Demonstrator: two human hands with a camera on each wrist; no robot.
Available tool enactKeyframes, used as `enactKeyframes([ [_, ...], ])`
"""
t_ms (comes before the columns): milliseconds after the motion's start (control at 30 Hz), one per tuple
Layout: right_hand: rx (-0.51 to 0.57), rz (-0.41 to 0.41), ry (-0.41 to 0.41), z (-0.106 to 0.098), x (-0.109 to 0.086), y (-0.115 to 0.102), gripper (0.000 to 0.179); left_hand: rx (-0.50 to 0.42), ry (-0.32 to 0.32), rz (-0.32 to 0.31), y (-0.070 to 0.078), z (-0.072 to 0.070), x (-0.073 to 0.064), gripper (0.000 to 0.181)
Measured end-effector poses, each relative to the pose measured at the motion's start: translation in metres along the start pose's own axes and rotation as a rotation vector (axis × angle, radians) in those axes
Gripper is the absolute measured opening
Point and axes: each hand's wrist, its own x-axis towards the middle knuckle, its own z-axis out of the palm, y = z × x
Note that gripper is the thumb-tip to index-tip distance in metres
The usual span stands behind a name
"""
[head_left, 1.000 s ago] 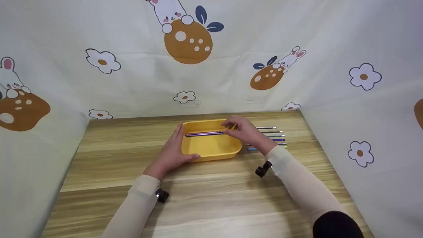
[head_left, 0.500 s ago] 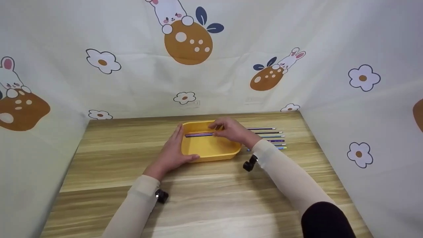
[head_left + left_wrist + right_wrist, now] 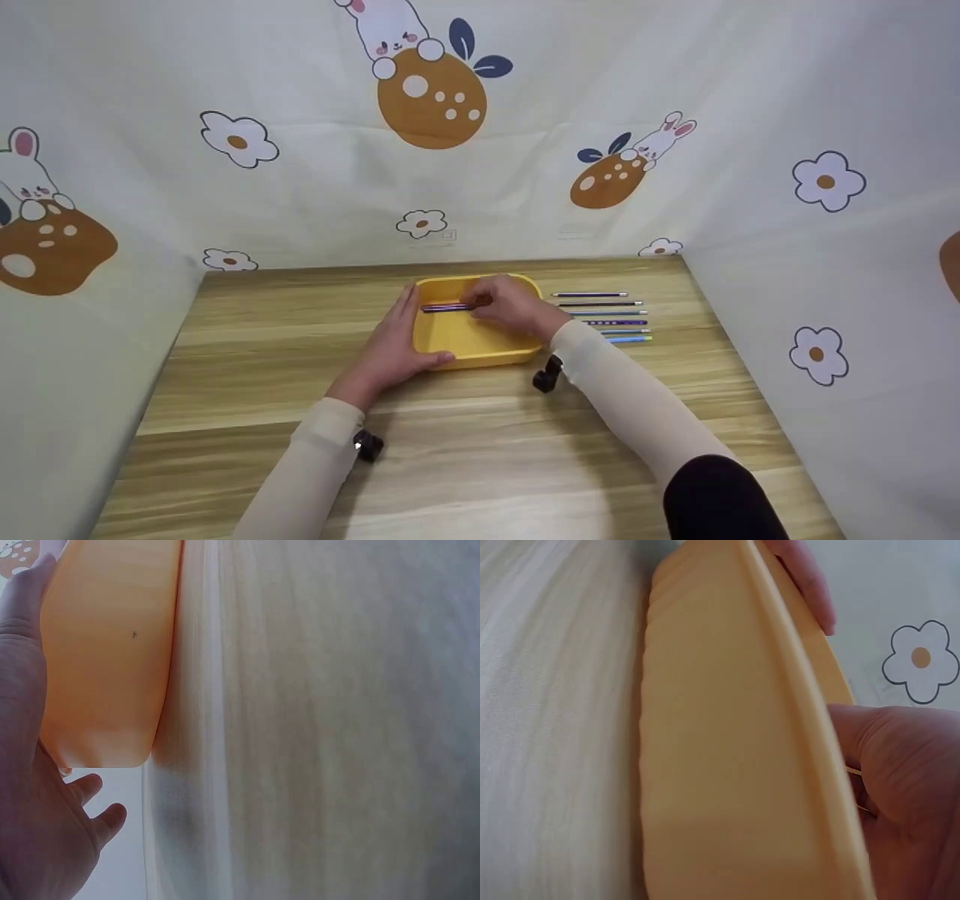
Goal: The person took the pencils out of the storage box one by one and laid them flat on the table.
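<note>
A yellow plastic basket point(image 3: 480, 358) sits on the wooden table, with a few dark, striped pencils point(image 3: 442, 307) lying lengthwise inside near its back wall. My left hand point(image 3: 394, 337) rests against the basket's left end, fingers straight along the side and thumb over the front rim. In the left wrist view, its fingers lie beside the orange-looking outer wall. My right hand point(image 3: 510, 304) reaches over the right rim into the basket; thumb and fingers pinch a pencil at the right end of the bunch. The right wrist view shows the basket's outer wall point(image 3: 712, 727) hiding most of its fingers.
Several pencils point(image 3: 600, 304) lie in a spaced row on the table to the right of the basket, partly behind my right wrist. A pale printed curtain point(image 3: 315, 172) encloses the table point(image 3: 465, 465) at the back and sides.
My right hand has moved left and deeper into the basket along the pencils, uncovering more of the row on the right. My left hand and the basket stay in place.
</note>
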Motion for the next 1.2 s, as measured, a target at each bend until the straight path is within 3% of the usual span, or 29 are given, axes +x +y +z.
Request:
enactKeyframes([
  [500,-0.037,-0.065,0.024,0.013,-0.001,0.000,0.024,-0.007,0.017,0.025,0.000,0.000,0.000,0.142],
  [1000,-0.031,-0.103,0.016,0.018,0.005,0.002,0.026,-0.007,0.008,0.010,0.002,-0.002,0.001,0.141],
  [1200,-0.075,-0.103,0.004,0.020,0.005,0.006,0.025,0.004,-0.003,-0.003,0.002,-0.001,0.000,0.142],
])
